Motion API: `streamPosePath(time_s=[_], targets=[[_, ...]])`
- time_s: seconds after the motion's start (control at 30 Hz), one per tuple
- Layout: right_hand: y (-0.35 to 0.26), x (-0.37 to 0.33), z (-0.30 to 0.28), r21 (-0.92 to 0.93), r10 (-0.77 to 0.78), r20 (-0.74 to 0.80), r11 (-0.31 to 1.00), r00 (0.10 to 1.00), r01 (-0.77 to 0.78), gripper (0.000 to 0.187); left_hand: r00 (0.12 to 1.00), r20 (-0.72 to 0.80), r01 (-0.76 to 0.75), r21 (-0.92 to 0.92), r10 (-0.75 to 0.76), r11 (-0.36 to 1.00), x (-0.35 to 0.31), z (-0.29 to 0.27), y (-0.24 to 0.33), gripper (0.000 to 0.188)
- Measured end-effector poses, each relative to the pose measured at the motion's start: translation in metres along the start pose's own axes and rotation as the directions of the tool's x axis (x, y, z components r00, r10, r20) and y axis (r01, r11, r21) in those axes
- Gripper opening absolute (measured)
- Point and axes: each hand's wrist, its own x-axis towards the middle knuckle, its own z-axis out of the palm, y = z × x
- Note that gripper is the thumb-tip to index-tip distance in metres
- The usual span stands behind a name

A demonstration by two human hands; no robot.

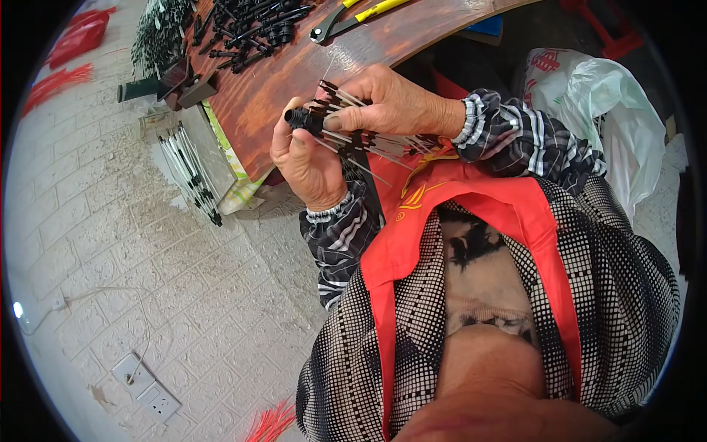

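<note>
Both hands are raised in front of my red apron (471,195), at the near edge of the table. My left hand (313,166) pinches a black ribbed plastic fitting (297,118) between thumb and fingers. My right hand (387,103) is closed around a bundle of thin pale rods with black pieces on them (377,141), its thumb against the black parts beside the fitting. Rod ends stick out below and above the fingers. Whether the fitting is joined to a rod is hidden by the fingers.
On the reddish-brown table (258,96) lie a heap of black plastic fittings (258,29) and yellow-handled pliers (346,22). More rods (190,173) rest left of the table. A whitish plastic bag (611,110) stands at the right. Red strands (271,423) show at the lower edge.
</note>
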Motion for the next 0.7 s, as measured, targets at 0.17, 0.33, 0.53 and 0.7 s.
streamPosePath(time_s=[0.17,0.33,0.53,0.7], targets=[[-0.005,0.0,-0.002,0.085,0.014,-0.009,0.996,1.0,-0.013,0.026,0.997,-0.076,0.021,-0.009,-0.021,1.0,0.003,0.011,0.0,0.047],[-0.008,-0.002,0.001,0.016,0.03,-0.03,0.999,0.999,-0.029,0.026,0.999,-0.04,-0.012,-0.046,0.011,0.999,0.0,0.004,-0.003,0.048],[-0.007,-0.002,0.007,0.195,0.069,-0.071,0.979,0.995,-0.054,0.022,0.997,-0.071,-0.028,-0.102,0.021,0.994,-0.006,0.001,-0.004,0.042],[-0.013,-0.004,0.008,0.155,0.089,-0.063,0.985,0.994,-0.078,0.021,0.997,-0.038,-0.073,-0.081,0.07,0.994,-0.003,-0.008,-0.007,0.041]])
